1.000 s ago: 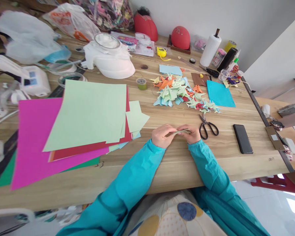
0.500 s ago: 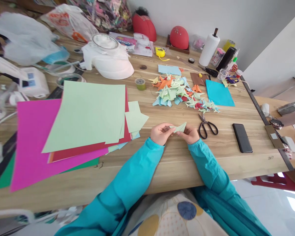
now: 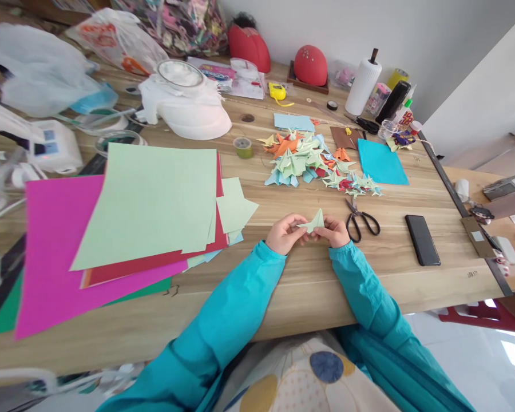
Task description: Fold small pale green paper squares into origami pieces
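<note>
A small pale green folded paper piece (image 3: 314, 222) is held low over the wooden table between both hands, one pointed flap standing up. My left hand (image 3: 285, 233) pinches its left end between thumb and fingers. My right hand (image 3: 333, 231) grips the right side, thumb on the front face. Just right of that hand lie scissors (image 3: 360, 218) with black handles. Beyond the hands is a pile of folded paper figures (image 3: 302, 160) in green, orange, blue and red. Small pale green paper pieces (image 3: 236, 207) lie to the left.
Large coloured sheets (image 3: 150, 200) are stacked at the left, with a magenta sheet (image 3: 55, 246) underneath. A black phone (image 3: 422, 240) lies at the right. Further back are a turquoise square (image 3: 383, 162), a tape roll (image 3: 242, 147), a white cap (image 3: 197, 111) and a yellow tape measure (image 3: 277, 91).
The folded paper has turned in my fingers: its point, which leaned to the right, now stands more upright. Both hands stay nearly in place. The view has shifted slightly.
</note>
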`<state>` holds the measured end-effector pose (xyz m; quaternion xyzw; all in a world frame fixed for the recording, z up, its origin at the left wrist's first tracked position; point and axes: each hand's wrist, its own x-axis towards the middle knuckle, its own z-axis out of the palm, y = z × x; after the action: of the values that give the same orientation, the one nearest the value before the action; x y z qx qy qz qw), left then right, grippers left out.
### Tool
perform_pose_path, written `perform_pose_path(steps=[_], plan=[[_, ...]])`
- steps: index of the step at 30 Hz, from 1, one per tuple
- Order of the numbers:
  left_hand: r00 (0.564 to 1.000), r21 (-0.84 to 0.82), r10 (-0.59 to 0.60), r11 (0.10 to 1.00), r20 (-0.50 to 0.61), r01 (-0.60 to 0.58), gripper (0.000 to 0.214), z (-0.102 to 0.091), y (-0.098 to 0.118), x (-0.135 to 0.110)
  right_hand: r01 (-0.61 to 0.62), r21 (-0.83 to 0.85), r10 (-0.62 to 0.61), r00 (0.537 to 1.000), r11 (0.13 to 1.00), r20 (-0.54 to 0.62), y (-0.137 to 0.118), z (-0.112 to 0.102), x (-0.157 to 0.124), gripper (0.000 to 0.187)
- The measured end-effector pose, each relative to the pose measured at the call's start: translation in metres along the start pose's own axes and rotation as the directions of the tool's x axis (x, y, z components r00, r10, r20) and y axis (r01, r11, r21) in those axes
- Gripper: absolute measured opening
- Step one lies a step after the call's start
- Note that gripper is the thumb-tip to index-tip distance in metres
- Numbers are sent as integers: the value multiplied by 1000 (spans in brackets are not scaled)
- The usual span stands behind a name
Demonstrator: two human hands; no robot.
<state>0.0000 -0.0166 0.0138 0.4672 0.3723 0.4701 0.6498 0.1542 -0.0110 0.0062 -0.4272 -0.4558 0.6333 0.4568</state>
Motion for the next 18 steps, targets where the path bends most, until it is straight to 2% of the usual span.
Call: perform_pose_path(steps=[9,14,18], plan=[[1000,-61,-22,998,-14,21,17,-1,2,-1,-20,103,15,999,994,47,-1,1,-2,24],[999,-18,-20,1000,-28,20,13,-2,1,-2,-10,41,10,1000,999,4,1,2,-1,25],[1000,-44,-25,999,-10,25,19,-1,2,-2,39,8,-38,999,999,-8,1,4,-1,26]])
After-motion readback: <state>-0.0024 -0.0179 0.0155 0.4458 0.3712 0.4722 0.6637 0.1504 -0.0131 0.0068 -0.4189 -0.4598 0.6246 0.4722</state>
